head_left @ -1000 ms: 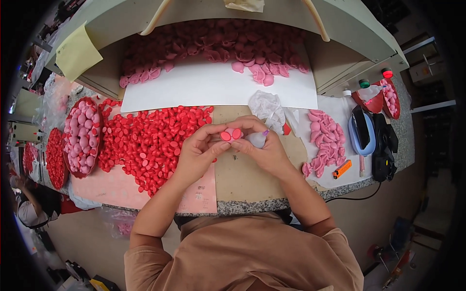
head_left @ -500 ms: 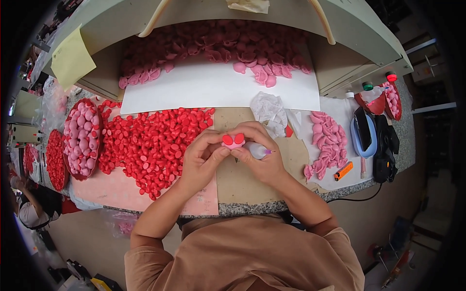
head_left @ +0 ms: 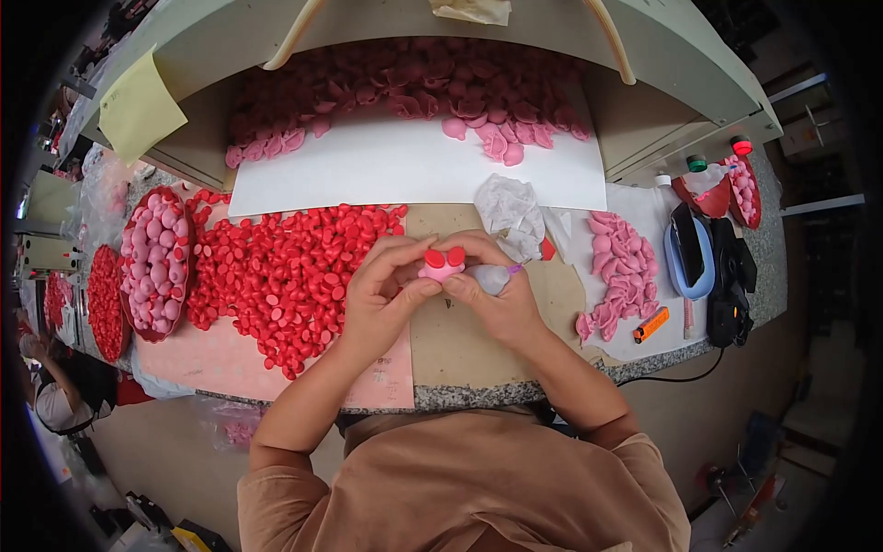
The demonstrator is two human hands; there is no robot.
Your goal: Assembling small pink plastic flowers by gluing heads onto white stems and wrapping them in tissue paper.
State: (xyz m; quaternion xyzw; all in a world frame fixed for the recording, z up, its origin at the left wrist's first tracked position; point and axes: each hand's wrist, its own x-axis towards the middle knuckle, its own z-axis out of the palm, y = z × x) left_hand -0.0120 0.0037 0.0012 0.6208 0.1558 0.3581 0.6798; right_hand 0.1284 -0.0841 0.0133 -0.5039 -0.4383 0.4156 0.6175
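Above the middle of the bench, a small pink figure part (head_left: 434, 272) with two red oval caps (head_left: 456, 256) on top is held between my hands. My left hand (head_left: 379, 293) pinches it from the left with thumb and fingers. From the other side, my right hand (head_left: 501, 302) steadies the same part with its fingertips. A small translucent squeeze bottle (head_left: 490, 278) with a purple tip is tucked in my right hand, pointing right. Left of my hands spreads a large heap of glossy red caps (head_left: 294, 262).
A hooded cabinet (head_left: 662, 120) at the back holds many pink pieces (head_left: 405, 87) on white paper. Pink pieces (head_left: 618, 267), an orange lighter (head_left: 651, 325) and a blue tray (head_left: 690, 258) lie right. A basket of pink balls (head_left: 158, 262) and crumpled tissue (head_left: 509, 213) stand nearby.
The pink part has tipped between my fingers, so the red caps show more from the side. The bottle's purple tip has shifted slightly up. Both hands stay in about the same place.
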